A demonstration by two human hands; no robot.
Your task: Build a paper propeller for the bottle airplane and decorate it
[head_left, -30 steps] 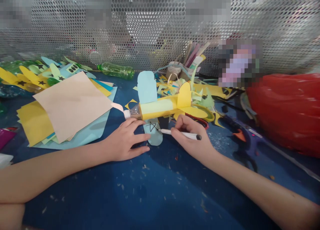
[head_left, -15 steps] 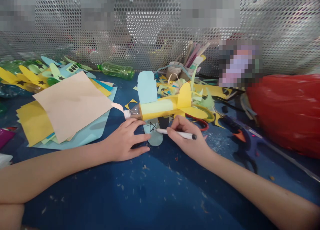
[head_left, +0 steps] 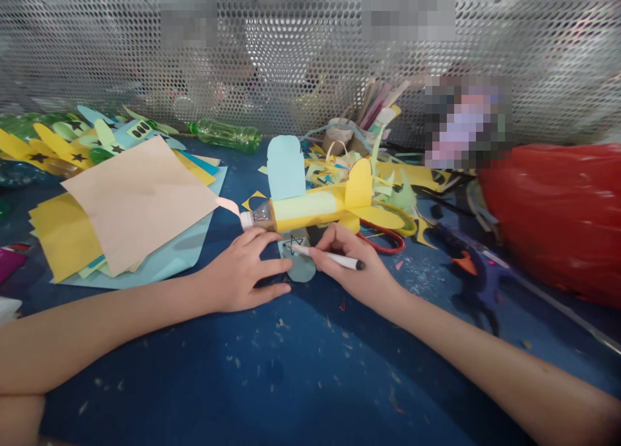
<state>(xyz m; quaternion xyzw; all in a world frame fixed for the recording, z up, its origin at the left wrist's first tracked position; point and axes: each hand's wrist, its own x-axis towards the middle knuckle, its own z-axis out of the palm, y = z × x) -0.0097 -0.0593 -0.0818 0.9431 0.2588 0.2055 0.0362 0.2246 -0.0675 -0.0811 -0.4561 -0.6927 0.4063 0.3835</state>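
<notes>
A toy plane made from a plastic bottle [head_left: 305,208] lies on the blue table, wrapped in yellow and pale green paper with yellow tail fins. One light blue paper wing [head_left: 286,168] points away from me; the other blue wing [head_left: 301,269] lies toward me and bears a black star outline. My left hand [head_left: 245,271] rests with fingers spread, its fingertips touching the near wing and close to the bottle neck. Pinched in my right hand [head_left: 356,262] is a white marker [head_left: 334,257] with a black end, its tip at the star's left side.
Paper sheets [head_left: 140,203] are stacked on the left, with finished paper-and-bottle pieces behind. A green bottle [head_left: 226,136], paper scraps [head_left: 334,168] and red-handled scissors [head_left: 385,242] lie beyond. At right are a blue glue gun [head_left: 480,258] and a red plastic bag [head_left: 557,220].
My right hand has moved a little left with the marker, whose tip shifts from the star's lower right to its left side. My left hand stays in place.
</notes>
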